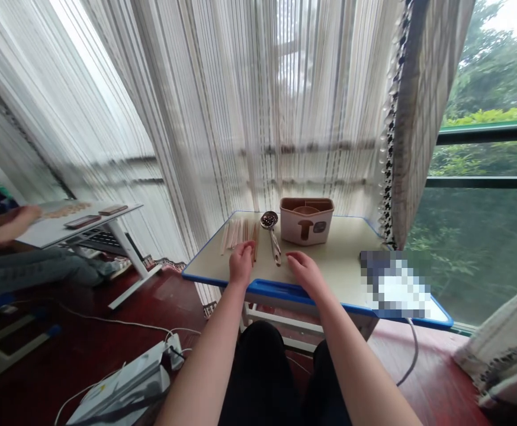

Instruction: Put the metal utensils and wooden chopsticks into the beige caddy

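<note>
My left hand [241, 262] rests on the small blue-edged table [338, 260], fingers curled at the near ends of a row of wooden chopsticks [235, 232]. Whether it grips one is hidden. My right hand [305, 272] lies flat on the tabletop with fingers stretched out, just right of a metal slotted ladle [270, 228], holding nothing. Behind the ladle stands a beige utensil holder [307, 220] with compartments.
A blurred-out object [394, 284] lies on the table's right end, with a cable hanging off. Sheer curtains [240, 106] hang behind. Another person [13, 248] sits at a white table at left. A power strip and white device [125, 384] lie on the floor.
</note>
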`<state>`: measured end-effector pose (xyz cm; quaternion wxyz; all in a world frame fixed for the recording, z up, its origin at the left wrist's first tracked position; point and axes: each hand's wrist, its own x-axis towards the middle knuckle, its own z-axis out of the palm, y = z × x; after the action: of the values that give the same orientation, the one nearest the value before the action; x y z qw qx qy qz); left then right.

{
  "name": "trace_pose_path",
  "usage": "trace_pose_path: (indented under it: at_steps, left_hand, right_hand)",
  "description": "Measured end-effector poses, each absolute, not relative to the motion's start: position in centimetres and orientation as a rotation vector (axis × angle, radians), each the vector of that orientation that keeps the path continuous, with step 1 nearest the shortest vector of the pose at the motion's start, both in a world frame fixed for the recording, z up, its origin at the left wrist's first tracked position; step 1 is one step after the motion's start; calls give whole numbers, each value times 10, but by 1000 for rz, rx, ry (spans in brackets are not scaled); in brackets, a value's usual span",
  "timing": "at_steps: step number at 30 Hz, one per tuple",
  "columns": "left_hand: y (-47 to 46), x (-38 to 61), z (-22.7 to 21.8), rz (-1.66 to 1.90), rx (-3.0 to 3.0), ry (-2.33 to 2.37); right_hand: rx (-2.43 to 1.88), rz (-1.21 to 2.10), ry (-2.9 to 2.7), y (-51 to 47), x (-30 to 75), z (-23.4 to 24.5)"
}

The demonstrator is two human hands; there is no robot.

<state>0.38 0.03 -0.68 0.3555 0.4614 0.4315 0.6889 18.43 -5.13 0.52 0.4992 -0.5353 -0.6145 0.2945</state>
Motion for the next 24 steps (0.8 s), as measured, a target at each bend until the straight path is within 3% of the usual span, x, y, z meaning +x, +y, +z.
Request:
trace_pose_path:
  at_steps: [6, 12, 19, 24]
  left_hand:
    - [-2, 8, -3, 1626, 1213, 1096]
    - [-12, 23, 21, 1516, 1632, 953]
    - [56, 40, 61, 1633, 1298, 890]
    - [111, 31, 71, 1692, 1082, 1106]
  right_hand:
    - [-1298, 763, -1461, -52, 183, 7]
    - [-1332, 836, -1392, -49, 183, 11]
    - [-1070, 1257, -1042, 0, 189, 53]
    - [-1073, 1128, -1038, 44, 174, 68]
